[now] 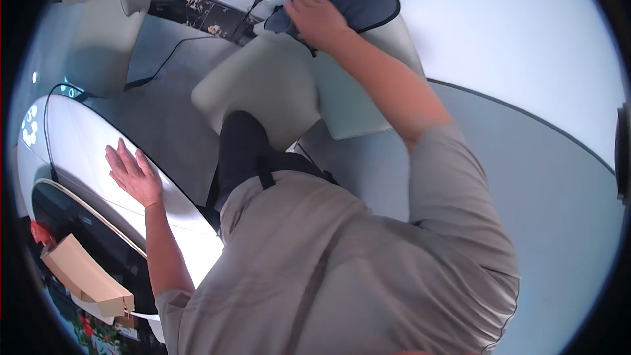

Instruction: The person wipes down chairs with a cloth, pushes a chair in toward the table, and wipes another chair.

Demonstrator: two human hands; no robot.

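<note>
My left hand (135,174) lies palm down on the white tabletop (79,135), its fingers spread and holding nothing. At the top, my right hand (317,20) reaches over a dark grey fabric bag (368,5) with rounded ends and black edging. Its fingers bend over the left end of the bag; the thumb is hidden. The bag rests against the back of a pale chair (351,92). A short black piece hangs from it below my wrist.
A chair seat (263,89) sits just ahead of my leg; another pale chair (98,46) is upper left. A black cable (172,52) runs from a wall socket (258,1) towards the table. A dark round turntable (82,213) carries a cardboard box (85,276).
</note>
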